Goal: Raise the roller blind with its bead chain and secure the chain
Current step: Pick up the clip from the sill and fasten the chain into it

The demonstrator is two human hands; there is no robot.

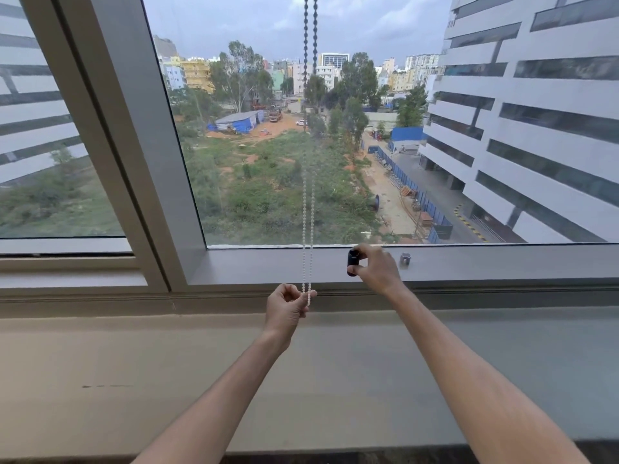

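The bead chain (308, 209) hangs as a double strand from the top of the view down the middle of the window. Its beads look dark against the sky and white lower down. My left hand (287, 308) pinches the bottom loop of the chain just above the sill. My right hand (375, 267) holds a small black cylinder (352, 258) between thumb and fingers, against the lower window frame (268, 262). The blind itself is out of view above.
A small grey bracket (405, 259) sits on the lower frame just right of my right hand. A thick slanted mullion (127, 145) divides the window at the left. A wide grey sill (134, 380) runs below, with buildings and trees outside.
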